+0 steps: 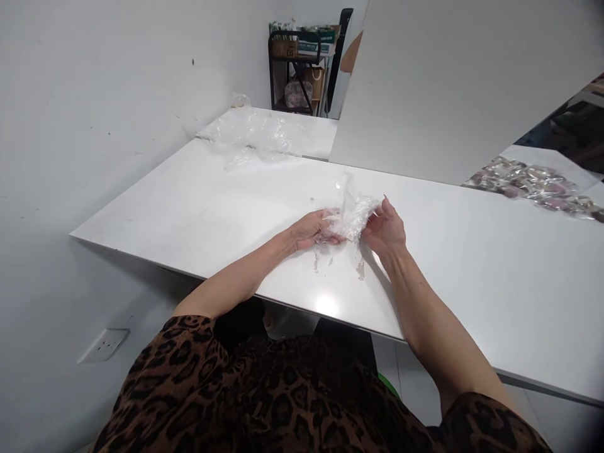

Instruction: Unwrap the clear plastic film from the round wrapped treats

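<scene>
Beside a pale wall [117,94], between the front and back edges of a white worktop [189,201], crinkled clear plastic [356,217] is held by the left hand [312,229], fingers curled. Whether it is pinched by the right hand [385,234] cannot be told. It is best steadied from both sides.

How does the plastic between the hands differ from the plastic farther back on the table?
The held plastic is bunched small; the farther plastic spreads wider. The held plastic is between the left hand and right hand; the farther plastic lies untouched. Both look clear and crinkled.
</scene>
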A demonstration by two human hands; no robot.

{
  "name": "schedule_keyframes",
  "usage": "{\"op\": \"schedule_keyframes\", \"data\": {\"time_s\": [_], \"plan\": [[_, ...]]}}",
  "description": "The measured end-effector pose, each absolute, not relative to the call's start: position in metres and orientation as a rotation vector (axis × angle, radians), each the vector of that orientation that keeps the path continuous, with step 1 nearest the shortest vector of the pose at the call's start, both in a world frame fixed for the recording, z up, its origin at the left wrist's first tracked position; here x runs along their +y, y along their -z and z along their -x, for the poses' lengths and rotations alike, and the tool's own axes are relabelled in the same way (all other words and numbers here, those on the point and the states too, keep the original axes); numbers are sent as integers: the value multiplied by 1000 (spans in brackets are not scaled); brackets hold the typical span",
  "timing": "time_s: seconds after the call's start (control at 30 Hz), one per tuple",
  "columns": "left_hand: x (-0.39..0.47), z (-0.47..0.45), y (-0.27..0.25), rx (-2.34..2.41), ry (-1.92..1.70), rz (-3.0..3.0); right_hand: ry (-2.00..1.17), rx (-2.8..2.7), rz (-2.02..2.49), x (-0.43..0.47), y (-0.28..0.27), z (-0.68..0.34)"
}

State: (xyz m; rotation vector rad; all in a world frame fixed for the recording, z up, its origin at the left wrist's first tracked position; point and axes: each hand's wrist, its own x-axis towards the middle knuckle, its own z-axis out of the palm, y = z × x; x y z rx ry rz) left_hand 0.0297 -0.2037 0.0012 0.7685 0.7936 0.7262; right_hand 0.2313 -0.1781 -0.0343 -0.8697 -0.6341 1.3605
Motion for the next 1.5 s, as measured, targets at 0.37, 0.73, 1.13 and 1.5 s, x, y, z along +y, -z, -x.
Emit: {"op": "schedule_keyframes", "data": {"time_s": [0.37,0.73,1.13,1.5], "plan": [[-197,-20,-12,603,-975,-355,-1438,-904,717,-197,12,-230],[-199,-18,-13,607,-962,-340,-1202,-990,830,-194,18,-227],[-220,-34,4,987,-1038,-1092,-764,-960,1100,-201,21,-215],[-196,-31,6,1032,-1460,-673,-1021,-801,855,-199,18,-217]]}}
